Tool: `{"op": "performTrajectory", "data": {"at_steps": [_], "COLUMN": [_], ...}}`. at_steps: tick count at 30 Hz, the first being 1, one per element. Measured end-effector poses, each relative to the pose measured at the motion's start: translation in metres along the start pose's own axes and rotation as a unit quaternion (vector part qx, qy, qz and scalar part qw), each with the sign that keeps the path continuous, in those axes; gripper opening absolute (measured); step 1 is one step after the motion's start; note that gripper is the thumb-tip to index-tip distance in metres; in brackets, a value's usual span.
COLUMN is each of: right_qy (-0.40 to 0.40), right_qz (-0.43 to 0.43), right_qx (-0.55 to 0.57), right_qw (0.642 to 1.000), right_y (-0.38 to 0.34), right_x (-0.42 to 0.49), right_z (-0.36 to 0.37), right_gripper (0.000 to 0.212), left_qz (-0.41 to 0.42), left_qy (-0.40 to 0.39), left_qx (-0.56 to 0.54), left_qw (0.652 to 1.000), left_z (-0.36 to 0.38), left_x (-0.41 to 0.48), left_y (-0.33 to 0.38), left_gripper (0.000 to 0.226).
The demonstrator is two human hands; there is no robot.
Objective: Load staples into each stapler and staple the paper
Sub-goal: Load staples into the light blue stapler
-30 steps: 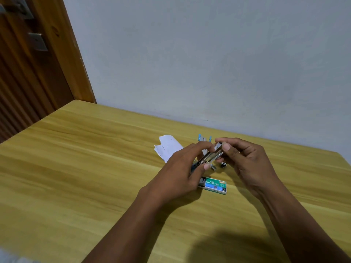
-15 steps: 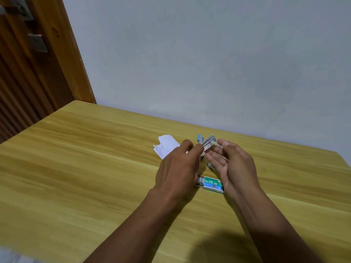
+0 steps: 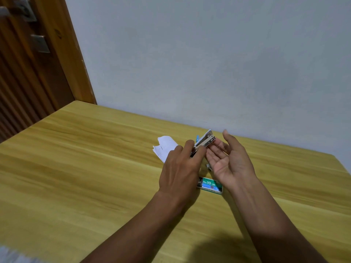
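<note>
Stapler is gripped by left hand; right hand is released beside it and should support it while loading.

Left hand in closed pinch grip; right hand palm-up, fingers spread.

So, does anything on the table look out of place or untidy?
Only small things. The paper sheets lie fanned and uneven, not squared. A small metal piece lies loose on the table near the staple box. Nothing looks damaged.
</note>
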State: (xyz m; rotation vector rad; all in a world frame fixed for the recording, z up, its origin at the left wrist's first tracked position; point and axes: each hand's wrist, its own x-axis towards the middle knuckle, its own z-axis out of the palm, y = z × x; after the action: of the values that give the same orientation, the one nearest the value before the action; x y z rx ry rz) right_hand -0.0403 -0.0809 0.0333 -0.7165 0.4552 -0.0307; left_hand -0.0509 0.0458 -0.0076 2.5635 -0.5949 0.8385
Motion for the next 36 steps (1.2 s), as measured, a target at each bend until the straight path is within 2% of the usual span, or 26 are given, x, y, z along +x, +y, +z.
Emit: {"op": "performTrajectory", "data": {"at_steps": [3,5,7,12,18,22,27,30,32,33,34,36], "right_qy": [-0.009,-0.009,0.007,-0.014,-0.038,-0.034,-0.029,0.03,0.057,0.068,0.074,0.062], "right_qz": [-0.014,-0.028,-0.046,-0.089,-0.056,-0.047,0.005,-0.001,-0.048,-0.086,-0.13,-0.203], "right_qx": [0.014,-0.008,-0.046,-0.03,0.054,0.057,0.009,-0.091,-0.208,-0.298,-0.405,-0.579], "right_qw": [1.0,1.0,0.998,0.995,0.996,0.997,1.0,0.995,0.975,0.948,0.902,0.788], "right_y": [0.003,0.004,0.003,0.004,0.009,0.011,0.004,-0.003,-0.006,-0.008,-0.01,-0.014], "right_x": [0.0,0.001,0.002,0.003,0.005,0.004,0.006,0.006,0.008,0.008,0.009,0.01], "right_z": [0.0,0.0,0.0,0.002,-0.003,-0.003,-0.003,-0.009,-0.014,-0.017,-0.02,-0.029], "right_gripper": [0.011,0.018,0.026,0.009,0.011,0.016,0.028,0.031,0.035,0.038,0.041,0.046], "left_qz": [0.013,0.022,0.024,0.02,-0.001,-0.034,-0.093,-0.145,-0.166,-0.166,-0.164,-0.158], "left_qy": [-0.002,0.004,0.006,0.03,0.066,0.048,0.043,0.044,0.044,0.046,0.049,0.058], "left_qx": [0.01,0.01,0.002,-0.028,-0.031,-0.046,-0.16,-0.234,-0.265,-0.273,-0.277,-0.277], "left_qw": [1.0,1.0,1.0,0.999,0.997,0.997,0.982,0.96,0.949,0.946,0.945,0.946], "left_z": [0.001,0.002,0.002,0.004,0.007,0.008,0.009,0.005,0.003,0.003,0.003,0.004], "left_x": [0.0,-0.001,-0.002,0.0,0.002,0.001,0.0,0.002,0.003,0.004,0.004,0.003], "left_y": [0.0,0.0,0.002,0.004,-0.002,-0.004,-0.011,-0.015,-0.018,-0.02,-0.022,-0.024], "left_gripper": [0.047,0.04,0.042,0.047,0.052,0.061,0.035,0.029,0.026,0.025,0.024,0.025]}}
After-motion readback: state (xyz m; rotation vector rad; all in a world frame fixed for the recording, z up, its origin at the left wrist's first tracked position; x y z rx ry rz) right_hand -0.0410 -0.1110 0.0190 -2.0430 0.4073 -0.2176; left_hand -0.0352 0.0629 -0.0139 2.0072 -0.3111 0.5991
